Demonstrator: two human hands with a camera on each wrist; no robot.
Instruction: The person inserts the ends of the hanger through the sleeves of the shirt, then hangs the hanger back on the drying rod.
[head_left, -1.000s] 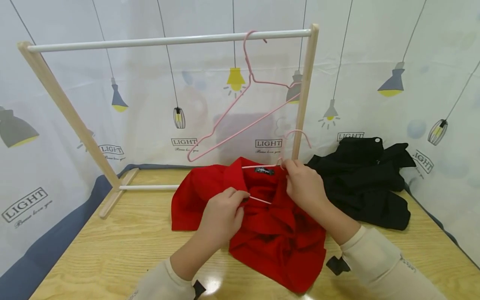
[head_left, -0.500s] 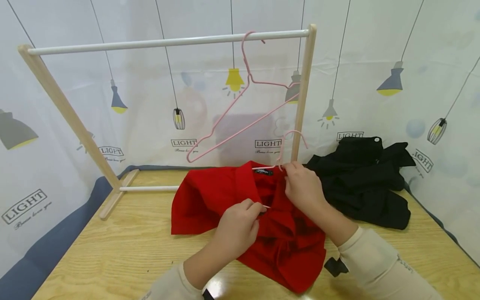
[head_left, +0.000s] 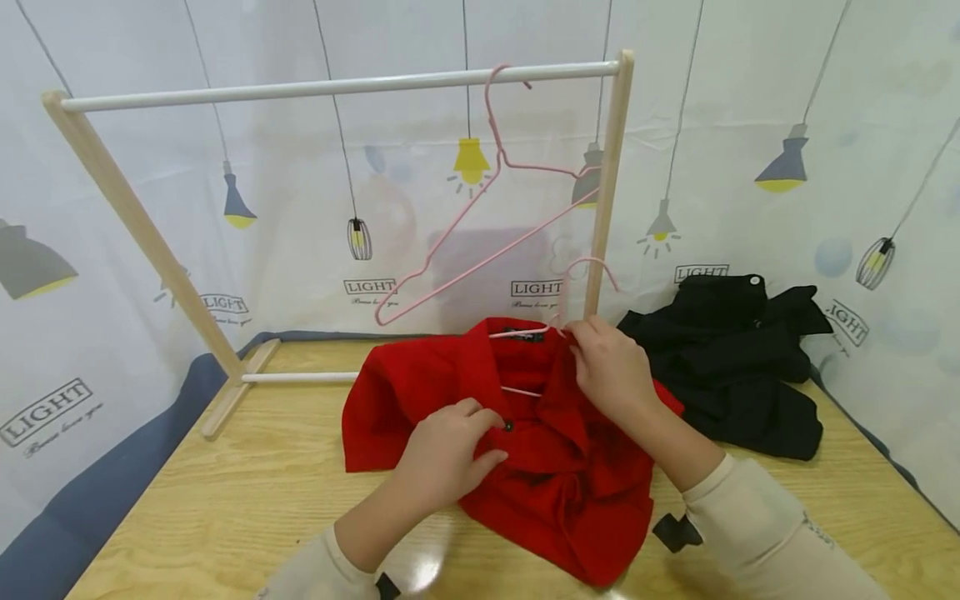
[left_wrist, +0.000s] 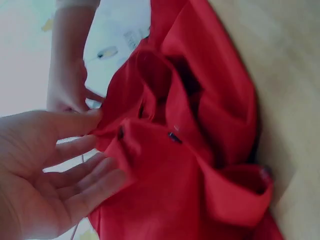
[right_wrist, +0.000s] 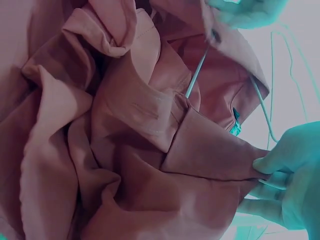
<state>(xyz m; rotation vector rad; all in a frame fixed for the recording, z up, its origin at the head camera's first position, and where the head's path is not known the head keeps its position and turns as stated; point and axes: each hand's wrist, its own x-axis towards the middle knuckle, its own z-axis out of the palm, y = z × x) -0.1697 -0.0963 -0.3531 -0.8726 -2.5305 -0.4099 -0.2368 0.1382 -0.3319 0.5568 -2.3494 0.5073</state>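
Observation:
A red collared shirt (head_left: 420, 383) lies on the table with a pink wire hanger (head_left: 590, 259) inside its neck, the hook standing up above the collar. My right hand (head_left: 611, 367) pinches the collar's right side beside the hanger's neck; the right wrist view shows thumb and fingers on that cloth. My left hand (head_left: 448, 454) is at the left front edge, fingertips by a dark button (head_left: 508, 426), thumb spread away. In the left wrist view its fingers (left_wrist: 95, 185) are loosely extended against the fabric. The hanger's lower bar shows across the neck opening; its ends are hidden under the cloth.
Behind the shirt stands a rack with wooden posts (head_left: 611, 183) and a white rail (head_left: 337, 86). Another pink hanger (head_left: 480, 258) hangs from it without clothing. A black garment (head_left: 727, 358) lies heaped at the right. A patterned curtain (head_left: 285, 183) backs the wooden table (head_left: 225, 500).
My left hand moved right across the neck opening with the shirt's left front edge, then came back left and loosened its fingers. The right hand keeps its pinch on the collar.

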